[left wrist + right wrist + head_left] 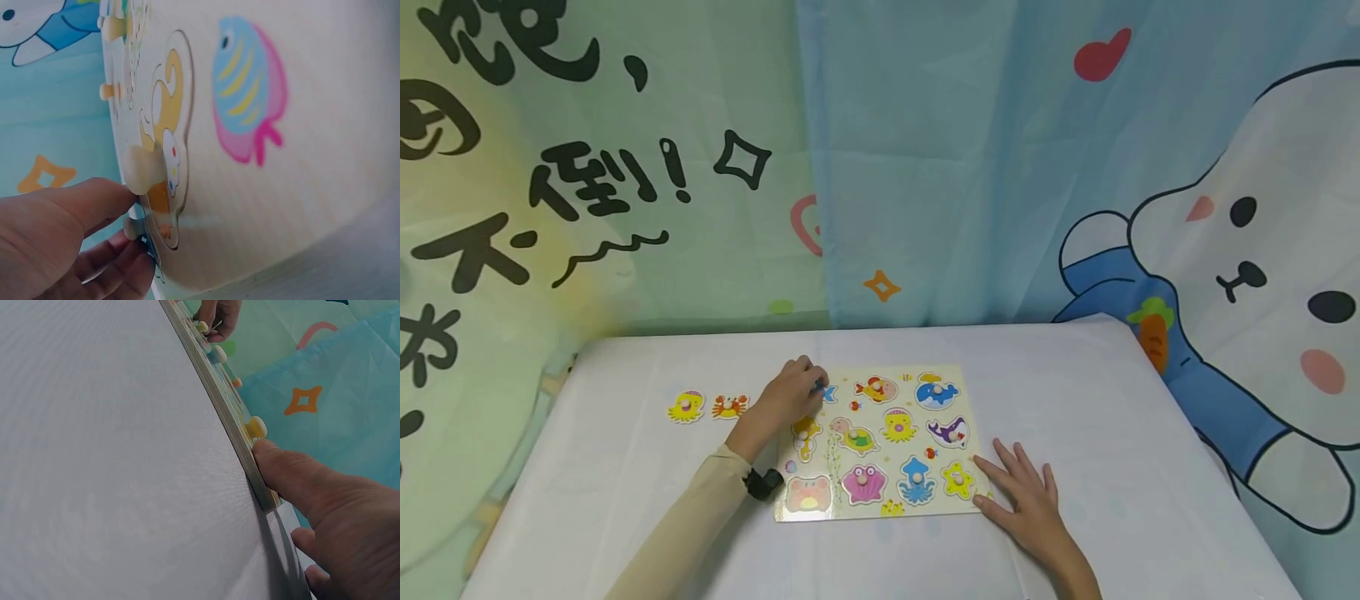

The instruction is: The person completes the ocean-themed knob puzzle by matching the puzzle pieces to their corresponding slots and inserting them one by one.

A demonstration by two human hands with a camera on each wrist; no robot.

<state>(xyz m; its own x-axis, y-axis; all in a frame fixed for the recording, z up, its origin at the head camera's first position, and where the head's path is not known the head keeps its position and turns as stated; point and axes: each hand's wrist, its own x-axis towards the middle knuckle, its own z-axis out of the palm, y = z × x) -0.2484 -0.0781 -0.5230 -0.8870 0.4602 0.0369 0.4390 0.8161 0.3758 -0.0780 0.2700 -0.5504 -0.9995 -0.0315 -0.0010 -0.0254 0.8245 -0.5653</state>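
Note:
A knobbed wooden puzzle board [880, 418] with sea-animal shapes lies on the table. At its top left corner my left hand [792, 392] pinches a small blue puzzle piece [150, 245]; the fingers hide most of it, though a pale knob [133, 228] shows. A seahorse piece [806, 435] lies just below that hand. My right hand [1028, 505] rests at the board's right edge with fingers spread, its thumb [281, 464] against the edge near the yellow starfish piece [958, 481].
Left of the board lie a loose yellow octopus piece [687, 407] and a red crab piece [730, 407]. A pale pink shape [808, 494] without a visible knob is at the board's lower left. A printed curtain [925, 167] hangs behind the white-covered table [647, 475].

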